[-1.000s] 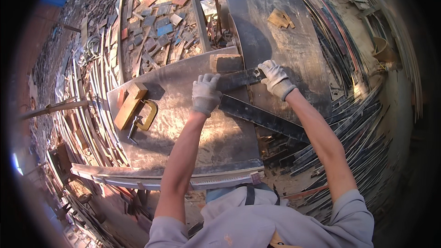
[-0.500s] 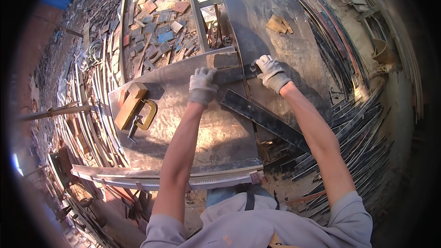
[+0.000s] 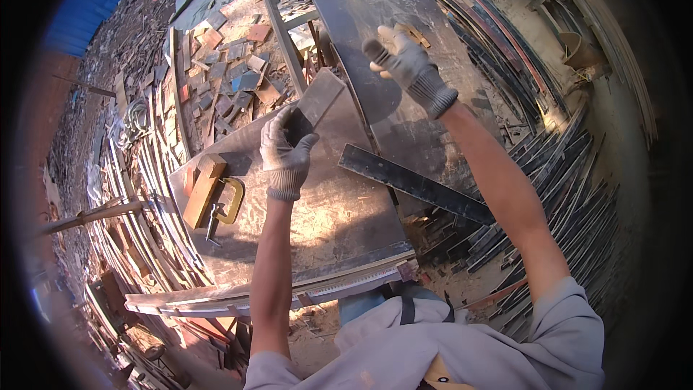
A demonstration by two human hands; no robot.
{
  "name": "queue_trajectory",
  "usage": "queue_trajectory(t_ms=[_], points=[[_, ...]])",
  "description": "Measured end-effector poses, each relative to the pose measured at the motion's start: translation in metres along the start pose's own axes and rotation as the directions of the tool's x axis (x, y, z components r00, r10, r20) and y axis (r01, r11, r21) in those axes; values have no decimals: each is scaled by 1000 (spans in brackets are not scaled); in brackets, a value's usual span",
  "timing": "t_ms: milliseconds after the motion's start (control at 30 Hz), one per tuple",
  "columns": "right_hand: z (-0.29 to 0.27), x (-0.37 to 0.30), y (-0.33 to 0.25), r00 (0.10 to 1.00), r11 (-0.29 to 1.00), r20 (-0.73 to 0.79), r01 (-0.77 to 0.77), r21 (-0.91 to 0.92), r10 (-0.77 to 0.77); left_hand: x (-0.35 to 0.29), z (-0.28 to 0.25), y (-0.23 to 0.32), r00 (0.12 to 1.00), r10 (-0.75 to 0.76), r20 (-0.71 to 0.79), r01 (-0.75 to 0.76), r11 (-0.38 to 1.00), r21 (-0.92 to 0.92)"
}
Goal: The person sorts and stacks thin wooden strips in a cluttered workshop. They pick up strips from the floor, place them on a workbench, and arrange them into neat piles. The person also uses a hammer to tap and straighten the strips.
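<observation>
My left hand (image 3: 286, 148), in a grey-white work glove, grips a short dark plywood offcut (image 3: 323, 96) between thumb and fingers. The offcut slants up and right over the metal-grey work panel (image 3: 289, 220). My gloved right hand (image 3: 411, 65) is raised above the far panel (image 3: 346, 0), its fingers spread and nothing clearly held; its fingertips look dark. Between my forearms a long black strip (image 3: 415, 184) lies diagonally across the gap between panels. At the left of the near panel, a yellow G-clamp (image 3: 232, 202) sits beside a wooden block (image 3: 204, 191).
Scattered offcuts (image 3: 238, 83) cover the ground beyond the near panel. Long thin strips lie in heaps at left (image 3: 148, 209) and right (image 3: 548, 198). A wooden rail (image 3: 281, 36) runs away from the panels. A bucket (image 3: 577, 50) stands at far right.
My right hand has let go of the dark piece that both hands were on and lifted up and away. My left hand has shifted left and now holds a tilted offcut.
</observation>
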State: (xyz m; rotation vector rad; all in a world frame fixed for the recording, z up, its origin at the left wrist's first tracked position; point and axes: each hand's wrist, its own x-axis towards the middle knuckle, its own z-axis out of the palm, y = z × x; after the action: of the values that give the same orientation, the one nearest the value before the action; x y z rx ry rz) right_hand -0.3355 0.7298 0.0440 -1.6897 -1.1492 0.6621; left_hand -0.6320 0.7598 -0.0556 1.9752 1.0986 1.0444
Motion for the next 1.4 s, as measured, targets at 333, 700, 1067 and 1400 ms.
queue_trajectory(t_ms=[333, 700, 1067, 1400], points=[[-328, -472, 154, 287, 253, -104, -554, 793, 952, -85, 73, 14, 778, 138, 613, -507, 714, 483], [-189, -443, 196, 990, 493, -66, -121, -862, 127, -102, 35, -22, 819, 160, 551, -487, 702, 520], [-96, -283, 212, 933, 325, 345, 298, -898, 97, -182, -3, -40, 907, -253, 337, 187, 958, 218], [-75, -224, 227, 880, 370, 294, 431, -823, -373, -189, -30, -71, 993, -108, 54, 101, 988, 119]])
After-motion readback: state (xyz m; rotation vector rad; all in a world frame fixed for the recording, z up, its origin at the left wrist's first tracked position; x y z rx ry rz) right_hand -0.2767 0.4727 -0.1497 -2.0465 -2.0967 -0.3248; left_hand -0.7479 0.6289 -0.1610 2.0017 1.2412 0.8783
